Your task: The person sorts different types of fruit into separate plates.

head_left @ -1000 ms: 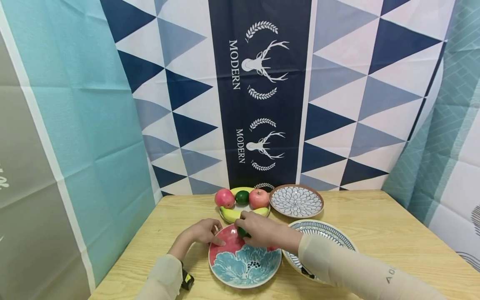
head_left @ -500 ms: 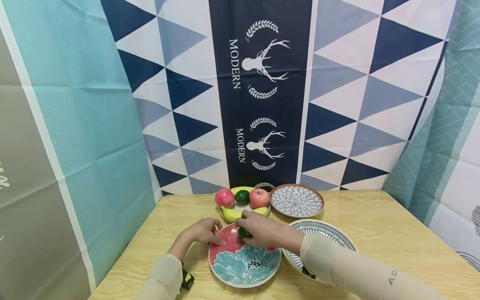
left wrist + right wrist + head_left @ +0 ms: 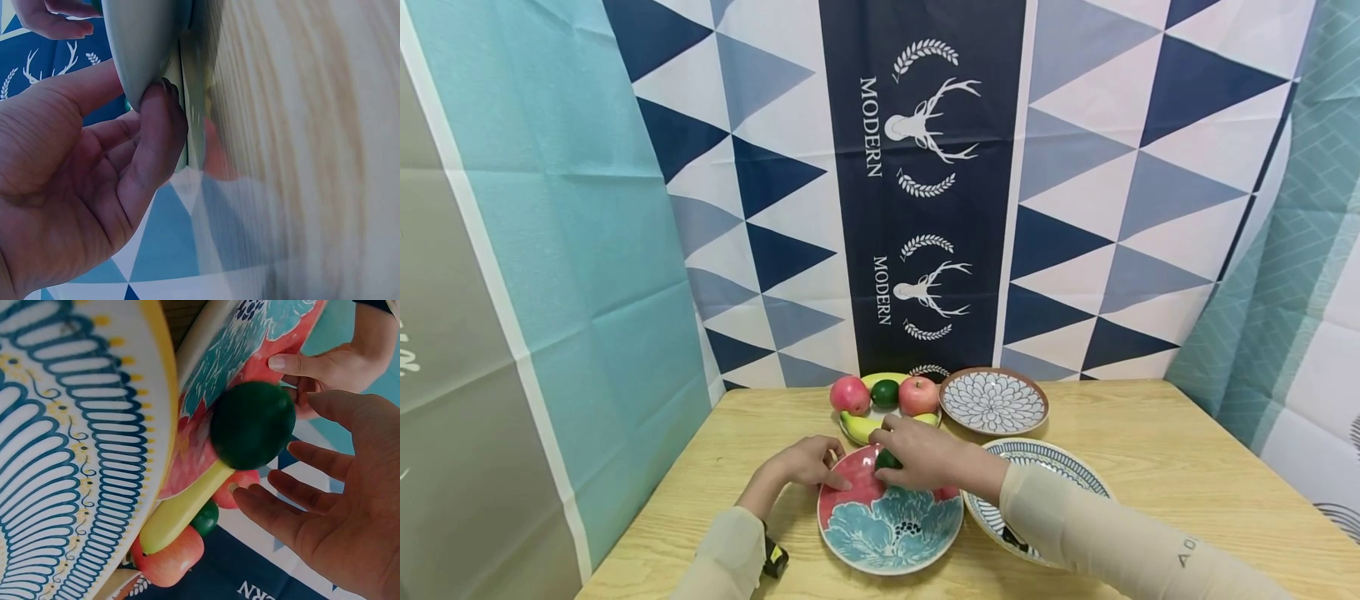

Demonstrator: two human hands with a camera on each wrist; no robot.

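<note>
Left hand: the left hand (image 3: 805,462) is clamped on the near-left rim of the flower plate (image 3: 891,533), thumb lying on the red glaze.
Right hand: the right hand (image 3: 923,454) is spread, fingers and thumb apart beside a dark green oval fruit (image 3: 253,425); whether a fingertip touches it cannot be told.
Dark green fruit: on the red part of the flower plate, near the far rim; from the head it is mostly covered by the right hand, while the right wrist shows it almost whole, slightly blurred.
Plate underside: only the left wrist shows the pale outer wall, with fingers curled under the rim.
Change from a second ago: the right hand's thumb and fingers look slightly more spread about the fruit; the left hand and flower plate look unmoved.
Fruit plate: beyond the flower plate, a pale plate (image 3: 880,414) bears a pink apple (image 3: 849,396), a red apple (image 3: 918,396), a second green fruit (image 3: 884,393) and two bananas (image 3: 859,427).
Other plates: to the right, a blue-patterned plate (image 3: 1026,454) and, behind it, a brown-rimmed petal plate (image 3: 992,402).
Bench: light wood-grain bench (image 3: 1150,483).
Backdrop: hanging cloth (image 3: 925,217) with triangles, stag heads and "MODERN"; teal and grey cloth at left.
</note>
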